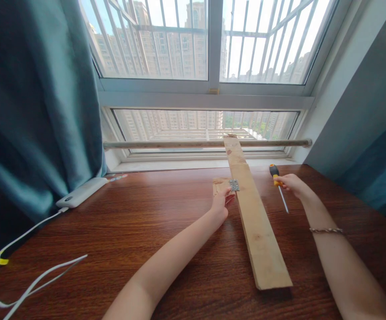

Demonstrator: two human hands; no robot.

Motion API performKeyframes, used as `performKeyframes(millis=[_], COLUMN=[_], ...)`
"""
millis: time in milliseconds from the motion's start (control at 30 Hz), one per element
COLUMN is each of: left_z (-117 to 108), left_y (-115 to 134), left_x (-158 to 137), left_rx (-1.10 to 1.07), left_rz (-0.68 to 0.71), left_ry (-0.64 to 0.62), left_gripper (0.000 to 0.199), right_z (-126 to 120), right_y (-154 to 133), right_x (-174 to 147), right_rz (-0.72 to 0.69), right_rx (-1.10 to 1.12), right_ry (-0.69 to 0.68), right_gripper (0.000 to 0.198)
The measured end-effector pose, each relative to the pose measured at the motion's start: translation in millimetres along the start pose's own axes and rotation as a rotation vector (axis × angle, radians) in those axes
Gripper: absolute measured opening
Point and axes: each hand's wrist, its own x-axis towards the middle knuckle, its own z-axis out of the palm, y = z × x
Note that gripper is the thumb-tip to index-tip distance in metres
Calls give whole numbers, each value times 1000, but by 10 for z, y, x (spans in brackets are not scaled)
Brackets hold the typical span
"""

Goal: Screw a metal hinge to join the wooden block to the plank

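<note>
A long wooden plank (257, 226) lies lengthwise on the brown table, its far end reaching the rail by the window. A metal hinge (234, 185) bridges the plank's left edge and a short piece of wood (220, 184) beside it. My left hand (222, 203) grips that short piece, thumb close to the hinge; some fingers are hidden beneath or behind it. To the right of the plank, my right hand (290, 183) is closed around the yellow and black handle of a screwdriver (276, 174). Its shaft points down toward me, apart from the wood.
A white power strip (82, 192) lies at the table's left edge beside a blue curtain (46, 89). Its white cable (29, 233) loops over the front left. A metal rail (166, 144) crosses before the barred window, above the white sill.
</note>
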Motion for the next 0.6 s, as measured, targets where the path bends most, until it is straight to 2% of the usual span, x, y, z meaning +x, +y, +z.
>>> performKeyframes(millis=[67, 133, 200, 367, 467, 600], left_z=[-2, -3, -5, -12, -11, -3], left_y=[-4, -8, -11, -9, -2, 6], left_x=[3, 7, 12, 20, 16, 8], left_rx=[-1, -2, 0, 10, 29, 31], left_rz=[-3, -5, -3, 8, 3, 3], left_ry=[1, 0, -1, -15, -23, -12], left_gripper=[12, 12, 13, 14, 11, 12], right_z=[-187, -328, -384, -212, -82, -1], right_y=[-154, -341, -536, -862, -908, -916], right_x=[-56, -162, -300, -566, -603, -603], right_rz=[-20, -32, -55, -167, -171, -155], right_rx=[227, 690, 966, 1090, 1077, 1102], right_ry=[-24, -66, -80, -99, -167, -181], right_gripper=[24, 17, 10, 17, 21, 22])
